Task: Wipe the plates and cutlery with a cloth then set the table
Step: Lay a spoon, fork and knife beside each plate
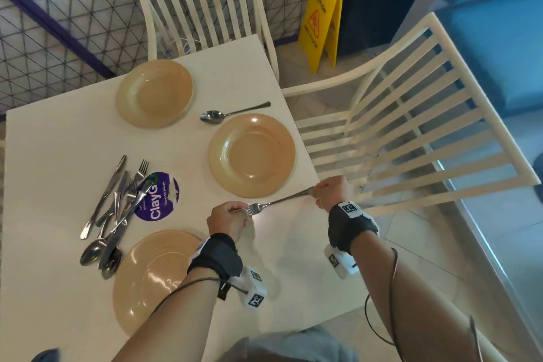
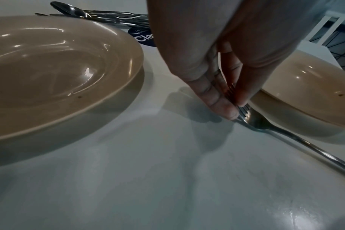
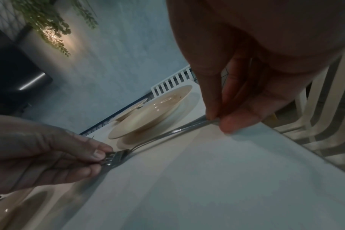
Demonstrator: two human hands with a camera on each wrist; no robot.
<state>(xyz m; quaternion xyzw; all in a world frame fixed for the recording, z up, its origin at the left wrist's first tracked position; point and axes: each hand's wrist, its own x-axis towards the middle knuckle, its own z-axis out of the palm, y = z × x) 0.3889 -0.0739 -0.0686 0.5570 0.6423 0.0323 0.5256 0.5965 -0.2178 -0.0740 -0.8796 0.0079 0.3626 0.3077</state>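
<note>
Leftmost, a cutlery pile lies on the counter, well left of the fork. Left hand fingers pinch its tines; right hand fingers pinch its handle, just below the middle plate.

Fork tines are pinched by left hand low over counter, between two tan plates; cutlery pile is seen behind.

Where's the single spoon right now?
In the head view, the spoon lies alone on the table, between the far plate and the right plate.
</note>
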